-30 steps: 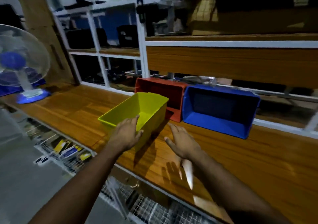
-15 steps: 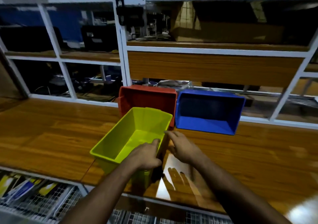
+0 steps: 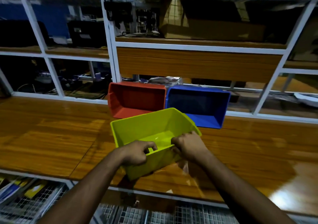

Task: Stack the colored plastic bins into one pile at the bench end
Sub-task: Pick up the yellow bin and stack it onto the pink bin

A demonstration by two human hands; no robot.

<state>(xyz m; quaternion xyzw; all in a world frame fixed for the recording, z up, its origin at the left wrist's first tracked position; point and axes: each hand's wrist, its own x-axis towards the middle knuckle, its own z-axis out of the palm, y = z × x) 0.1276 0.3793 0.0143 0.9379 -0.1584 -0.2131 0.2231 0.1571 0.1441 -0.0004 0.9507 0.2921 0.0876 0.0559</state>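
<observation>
A: Start at the fingers. What are they doing?

B: The left hand (image 3: 136,153) has its fingers (image 3: 151,145) curled over the near rim of the yellow bin (image 3: 148,129), thumb on the outside of the wall. The right hand (image 3: 188,146) pinches the near right corner of the same rim, fingers folded in against it. Neither hand is spread.

A: And the bin itself?

B: It sits tilted toward the person near the front edge of the wooden surface (image 3: 51,137), its near end looking raised, open and nothing in it. Just behind it the red bin (image 3: 136,100) and the blue bin (image 3: 197,105) lie on their sides, touching each other, mouths facing forward, against the white shelf frame (image 3: 110,55).

A: So the step in hand is?

B: I'd judge it as carrying the yellow one off to start or join the pile. Nothing is nested yet.

A: How to do it well?

B: Both grips are on one short end, so the far end will sag; sliding one hand along a long side would level it. When nesting, line up the rims squarely and lower straight down, since tapered plastic jams if it goes in skewed. The other two need righting first.
</observation>
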